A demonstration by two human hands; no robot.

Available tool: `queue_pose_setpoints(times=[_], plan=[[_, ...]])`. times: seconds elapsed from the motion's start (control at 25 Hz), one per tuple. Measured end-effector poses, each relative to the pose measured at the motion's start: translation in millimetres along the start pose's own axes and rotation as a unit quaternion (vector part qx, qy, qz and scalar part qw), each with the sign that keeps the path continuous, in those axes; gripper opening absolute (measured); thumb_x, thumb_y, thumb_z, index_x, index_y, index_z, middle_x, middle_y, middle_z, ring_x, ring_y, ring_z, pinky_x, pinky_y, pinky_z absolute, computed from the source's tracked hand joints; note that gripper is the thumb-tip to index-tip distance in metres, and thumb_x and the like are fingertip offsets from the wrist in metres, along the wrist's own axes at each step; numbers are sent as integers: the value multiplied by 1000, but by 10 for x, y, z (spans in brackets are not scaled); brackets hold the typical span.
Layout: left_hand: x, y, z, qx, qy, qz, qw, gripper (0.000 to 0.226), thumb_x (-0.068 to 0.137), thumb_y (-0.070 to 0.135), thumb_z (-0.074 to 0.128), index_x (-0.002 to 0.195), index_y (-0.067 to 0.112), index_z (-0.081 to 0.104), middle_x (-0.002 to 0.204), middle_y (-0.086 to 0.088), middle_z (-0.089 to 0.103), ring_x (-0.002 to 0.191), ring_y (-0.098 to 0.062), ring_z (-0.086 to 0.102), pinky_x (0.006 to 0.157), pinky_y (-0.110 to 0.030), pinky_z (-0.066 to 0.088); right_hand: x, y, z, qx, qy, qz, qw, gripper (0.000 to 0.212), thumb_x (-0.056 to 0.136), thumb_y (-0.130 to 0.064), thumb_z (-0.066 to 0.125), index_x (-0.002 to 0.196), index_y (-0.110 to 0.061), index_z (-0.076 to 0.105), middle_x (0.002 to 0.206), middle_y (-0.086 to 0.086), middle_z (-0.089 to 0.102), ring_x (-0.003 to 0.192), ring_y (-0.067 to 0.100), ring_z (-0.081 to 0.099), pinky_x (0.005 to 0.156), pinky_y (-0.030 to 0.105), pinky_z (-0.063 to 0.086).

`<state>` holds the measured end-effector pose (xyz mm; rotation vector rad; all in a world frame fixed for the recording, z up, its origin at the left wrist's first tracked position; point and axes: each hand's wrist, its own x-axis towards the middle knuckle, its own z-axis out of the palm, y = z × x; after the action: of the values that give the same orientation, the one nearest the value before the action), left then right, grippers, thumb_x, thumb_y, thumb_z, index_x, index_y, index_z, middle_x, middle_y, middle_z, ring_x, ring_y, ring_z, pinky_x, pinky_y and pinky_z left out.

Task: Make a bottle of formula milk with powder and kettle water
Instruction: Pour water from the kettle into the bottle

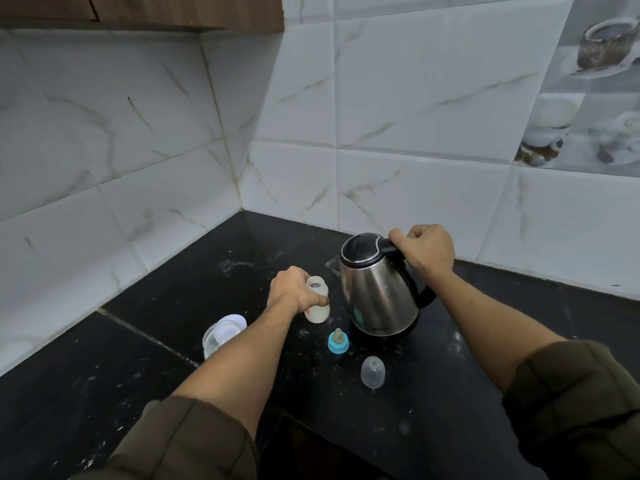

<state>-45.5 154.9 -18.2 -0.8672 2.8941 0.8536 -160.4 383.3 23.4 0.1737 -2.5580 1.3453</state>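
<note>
Left hand (292, 289) gripping open bottle (317, 304), right hand (427, 249) clasping kettle (377, 292) handle

- The person is wearing a long-sleeved garment in a dark olive-brown cloth.
- The left sleeve (194, 441) is sitting bunched up in thick, soft folds, and a stitched seam is showing across its edge.
- The right sleeve (571, 393) is showing the same olive-brown cloth, gathered into a bulky creased band with a seam running down it.
- Both forearms are showing bare below the sleeves.
- The left hand (294, 292) and the right hand (427, 251) are going ungloved.
</note>
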Motion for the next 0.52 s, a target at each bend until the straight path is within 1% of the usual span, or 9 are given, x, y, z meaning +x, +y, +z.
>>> queue_pose_setpoints(times=[0.16, 0.28, 0.36, 0.52], plan=[[36, 80, 51, 6, -3, 5, 1000, 53, 68, 44, 91, 111, 16, 74, 103, -4, 74, 91, -19, 65, 71, -29, 48, 25, 178, -20, 19, 2, 23, 1000, 45, 69, -48, 64, 49, -14, 43, 50, 0, 42, 52, 20, 44, 56, 31, 41], [63, 138, 106, 6, -8, 8, 1000, 56, 69, 42, 91, 115, 16, 72, 108, -5, 74, 95, -19, 65, 74, -30, 50, 75, 317, -31, 41, 9, 33, 999, 46, 74, -41, 68, 48, -16, 39, 51, 1, 38, 52, 19, 38, 56, 31, 37], [57, 173, 130, 11, -6, 12, 1000, 56, 69, 42, 91, 115, 17, 73, 108, -5, 74, 95, -19, 65, 74, -30, 49, 107, 374, -36, 57, -1, 27, 998, 47, 76, -37, 68, 48, -17, 38, 51, 1, 37, 52, 18, 37, 57, 32, 37], [67, 191, 163, 7, -2, 8, 1000, 54, 67, 42, 91, 112, 18, 74, 105, -3, 75, 96, -19, 66, 74, -29, 49, 174, 458, -68, 70, -26, 18, 997, 45, 74, -41, 64, 49, -15, 39, 51, 2, 38, 54, 18, 38, 58, 33, 37]])
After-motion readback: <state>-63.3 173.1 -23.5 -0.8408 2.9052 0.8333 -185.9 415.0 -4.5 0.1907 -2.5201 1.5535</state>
